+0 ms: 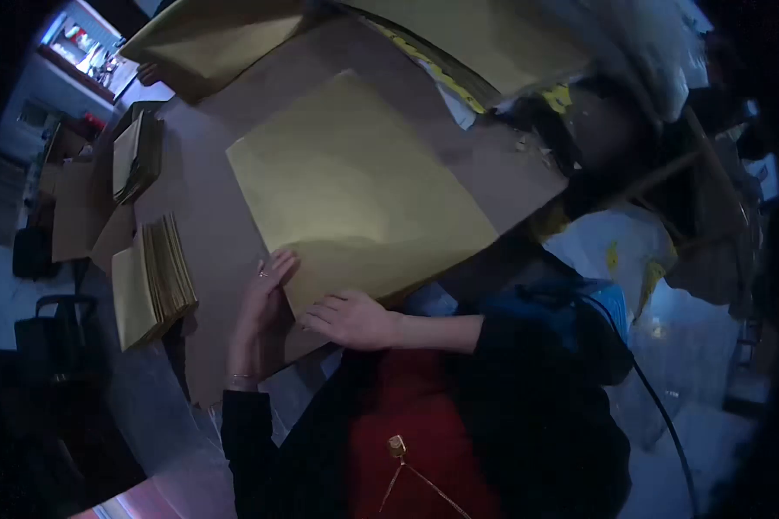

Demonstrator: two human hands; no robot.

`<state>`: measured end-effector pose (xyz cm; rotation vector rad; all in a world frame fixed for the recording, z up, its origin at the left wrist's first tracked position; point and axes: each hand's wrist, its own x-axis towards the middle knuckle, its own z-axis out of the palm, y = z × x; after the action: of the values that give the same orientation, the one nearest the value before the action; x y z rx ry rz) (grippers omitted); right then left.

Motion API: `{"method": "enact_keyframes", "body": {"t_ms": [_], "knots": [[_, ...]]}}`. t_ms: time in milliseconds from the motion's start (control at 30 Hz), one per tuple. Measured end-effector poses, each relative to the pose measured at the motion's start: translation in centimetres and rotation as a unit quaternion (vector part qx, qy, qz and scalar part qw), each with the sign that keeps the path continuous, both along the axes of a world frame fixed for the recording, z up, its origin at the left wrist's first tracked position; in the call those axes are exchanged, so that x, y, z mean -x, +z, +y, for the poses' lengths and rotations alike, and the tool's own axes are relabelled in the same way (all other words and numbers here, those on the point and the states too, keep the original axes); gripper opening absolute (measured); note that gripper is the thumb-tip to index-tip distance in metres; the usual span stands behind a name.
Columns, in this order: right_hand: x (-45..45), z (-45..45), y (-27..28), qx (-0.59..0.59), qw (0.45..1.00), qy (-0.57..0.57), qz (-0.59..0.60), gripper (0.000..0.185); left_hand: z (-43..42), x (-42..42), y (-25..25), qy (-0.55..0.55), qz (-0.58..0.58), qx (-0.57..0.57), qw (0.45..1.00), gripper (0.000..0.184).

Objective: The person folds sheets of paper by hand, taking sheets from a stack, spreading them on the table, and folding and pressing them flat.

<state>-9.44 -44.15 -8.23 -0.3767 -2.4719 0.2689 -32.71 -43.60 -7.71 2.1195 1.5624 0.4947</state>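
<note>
A large, flat yellow-brown kraft paper piece [346, 182] lies on the table in front of me; whether it is a single sheet or an envelope I cannot tell. At its left edge, near the closest corner, rests my left hand [273, 281], wearing a ring, with fingers extended onto the paper. My right hand [352, 320] lies across the near edge by that same corner, palm down and fingers stretched to the left. Neither hand visibly grips anything. The paper's near edge is partly hidden under my right hand.
To the left stand a bundle of folded kraft pieces [151, 285] and a smaller stack [137, 156] on the brown tabletop [199, 173]. Across the table, another person's hand [150, 74] is by a kraft sheet [216, 43]. More kraft paper [493, 39] lies at the far right.
</note>
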Motion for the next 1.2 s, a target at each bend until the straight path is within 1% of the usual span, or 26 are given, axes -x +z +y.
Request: {"method": "enact_keyframes", "body": {"t_ms": [67, 133, 167, 200, 267, 333, 367, 433, 467, 500, 533, 600, 667, 733, 767, 800, 833, 867, 900, 967, 1000, 1033, 1100, 1133, 1167, 1200], "knots": [[-0.5, -0.2, 3.0, 0.015, 1.000, 0.003, -0.011, 0.032, -1.7, 0.5, -0.8, -0.032, -0.014, -0.006, 0.999, 0.047], [-0.5, -0.2, 4.9, 0.022, 0.999, 0.024, -0.019, 0.033, -2.8, -2.4, 2.8, 0.010, 0.012, 0.028, 0.999, 0.048], [-0.9, -0.5, 5.2, 0.001, 0.998, 0.037, -0.047, 0.033, -2.9, -2.4, 2.3, 0.038, 0.019, 0.024, 0.999, 0.048], [-1.1, -0.8, 5.6, -0.022, 0.996, 0.049, -0.077, 0.034, -3.1, -1.6, 1.1, 0.009, 0.027, 0.017, 0.999, 0.048], [-2.3, -0.7, 6.2, 0.011, 0.983, 0.182, -0.027, 0.038, -4.0, -1.6, 0.7, -0.010, 0.038, 0.011, 0.999, 0.048], [-6.1, 1.0, 8.0, 0.017, 0.972, 0.228, -0.058, 0.045, -5.3, -2.1, 1.1, -0.002, -0.025, 0.036, 0.999, 0.047], [-9.0, 2.7, 8.2, 0.064, 0.976, 0.189, -0.087, 0.046, -5.5, -1.8, 0.1, -0.013, -0.008, 0.014, 1.000, 0.046], [-15.9, 7.6, 4.2, 0.151, 0.988, 0.029, 0.007, 0.051, -5.8, -1.7, 0.2, 0.000, -0.030, 0.029, 0.999, 0.045], [-18.3, 8.6, 4.1, 0.166, 0.980, -0.104, -0.027, 0.054, -6.1, -1.6, 0.1, 0.007, -0.050, 0.050, 0.997, 0.044], [-20.2, 9.2, 4.2, 0.176, 0.953, -0.240, -0.061, 0.058, -6.2, -0.5, -1.5, 0.015, -0.133, 0.067, 0.989, 0.040], [-21.7, 9.8, 3.4, 0.173, 0.950, -0.251, -0.064, 0.058, -6.1, -0.4, -0.7, 0.004, -0.138, 0.066, 0.988, 0.040], [-24.2, 10.2, 0.4, 0.254, 0.941, -0.223, -0.023, 0.060, -5.9, -0.5, 0.6, 0.031, -0.206, 0.114, 0.971, 0.037], [-23.8, 10.6, 0.1, 0.291, 0.934, -0.199, -0.049, 0.059, -5.3, -0.2, 0.7, -0.019, -0.194, 0.082, 0.977, 0.035], [-22.0, 11.5, -0.1, 0.195, 0.965, -0.153, -0.089, 0.049, -5.6, -0.9, 2.4, 0.080, -0.186, 0.139, 0.969, 0.032], [-21.1, 12.2, 0.4, 0.196, 0.964, -0.155, -0.089, 0.049, -5.6, -0.7, 1.5, 0.169, -0.233, 0.190, 0.939, 0.032], [-20.1, 12.8, 1.4, 0.427, 0.855, -0.250, -0.152, 0.042, -5.2, -0.5, 1.4, 0.169, -0.232, 0.191, 0.939, 0.032], [-19.5, 13.3, 1.8, 0.625, 0.680, -0.324, -0.203, 0.035, -4.7, -0.2, 1.5, 0.197, -0.197, 0.197, 0.940, 0.031], [-19.2, 13.2, 0.1, 0.572, 0.747, -0.329, -0.083, 0.030, -4.2, 0.2, 1.6, 0.226, -0.162, 0.202, 0.939, 0.032], [-18.5, 13.8, -0.6, 0.572, 0.748, -0.326, -0.083, 0.030, -3.5, 0.1, 0.9, 0.233, -0.202, 0.133, 0.942, 0.032], [-16.5, 15.3, -1.3, 0.653, 0.701, -0.212, 0.193, 0.033, -1.5, 0.3, 0.1, 0.274, -0.222, 0.102, 0.930, 0.036], [-16.1, 16.7, -1.3, 0.568, 0.782, -0.219, 0.135, 0.035, -0.5, 0.4, -0.1, 0.309, -0.243, 0.072, 0.917, 0.039], [-15.3, 17.6, -1.6, 0.570, 0.782, -0.214, 0.132, 0.035, 0.6, 0.7, -0.3, 0.315, -0.242, 0.072, 0.915, 0.039], [-13.6, 18.9, -1.7, 0.563, 0.768, -0.300, 0.055, 0.038, 2.3, 1.0, -0.8, 0.372, -0.200, 0.065, 0.904, 0.046], [-12.8, 19.0, -0.5, 0.548, 0.757, -0.356, -0.006, 0.039, 2.5, 0.6, -1.3, 0.408, -0.238, 0.054, 0.880, 0.048], [-12.5, 19.3, -0.6, 0.548, 0.758, -0.354, -0.008, 0.039, 2.3, 0.4, -1.6, 0.411, -0.238, 0.053, 0.878, 0.048], [-12.3, 19.5, -0.8, 0.530, 0.768, -0.358, 0.012, 0.041, 1.9, -0.4, -0.1, 0.444, -0.292, 0.060, 0.845, 0.047]]}}
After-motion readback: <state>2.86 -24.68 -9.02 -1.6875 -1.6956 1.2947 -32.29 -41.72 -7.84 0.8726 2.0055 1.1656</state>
